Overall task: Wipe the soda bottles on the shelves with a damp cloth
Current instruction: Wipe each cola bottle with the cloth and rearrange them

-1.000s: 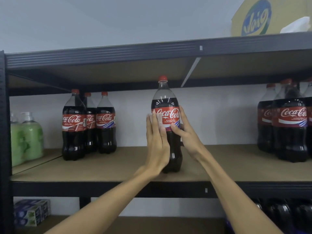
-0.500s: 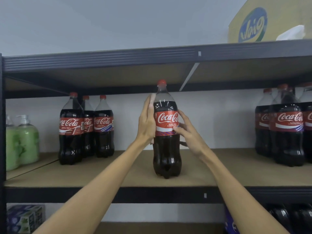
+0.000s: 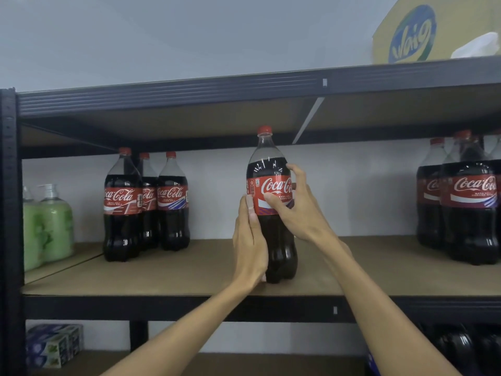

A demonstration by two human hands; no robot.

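Nearest, at centre frame: left hand (image 3: 250, 240) pressed flat, fingers straight, against the lower left side of the soda bottle (image 3: 267, 169); right hand (image 3: 295, 210) wrapped round its red label, thumb in front. No cloth in sight, so fetch a damp one before rubbing. Steady with the wrapped hand, turn slowly, cover label, shoulder and cap. Standing upright on the shelf (image 3: 189, 272) close to the front edge, so guard against tipping forward. Farther back, left cluster of bottles (image 3: 122, 207) and right cluster of bottles (image 3: 471, 207) apparently not yet wiped.

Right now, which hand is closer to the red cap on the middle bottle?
Right. The right hand grips the label, below the red cap; the left hand lies lower down, flat along the bottle.
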